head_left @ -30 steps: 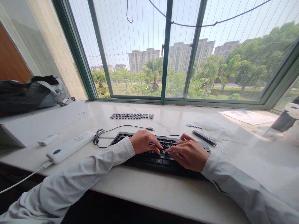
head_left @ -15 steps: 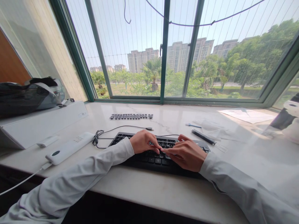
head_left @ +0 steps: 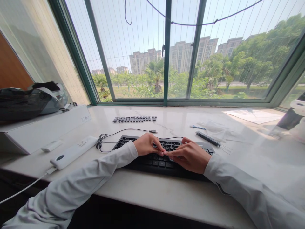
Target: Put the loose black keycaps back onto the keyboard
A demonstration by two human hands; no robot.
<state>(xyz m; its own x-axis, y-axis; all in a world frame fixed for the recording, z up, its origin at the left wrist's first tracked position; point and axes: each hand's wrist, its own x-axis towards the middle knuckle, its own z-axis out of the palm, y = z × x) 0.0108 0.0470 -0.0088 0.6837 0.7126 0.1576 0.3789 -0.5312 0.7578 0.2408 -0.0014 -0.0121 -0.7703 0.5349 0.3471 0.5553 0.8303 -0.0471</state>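
Observation:
A black computer keyboard lies under both hands, with many keycaps off its upper rows. Over its middle, my left hand is pinched, thumb against fingers; anything between the fingertips is too small or hidden to make out. My right hand comes in from the right, its fingertips pressed together and meeting the left fingertips. Whatever it may hold there is hidden. Behind the keyboard, loose black keycaps stand in rows on the white marble sill.
A coiled black cable with a USB plug lies behind the keyboard. To the left are a white power strip and a white box bearing a dark bag. Thin black rods, a small blue brush and clear plastic lie right.
The view has shifted very slightly. Both hands stay joined at the fingertips over the keyboard, with hardly any visible movement.

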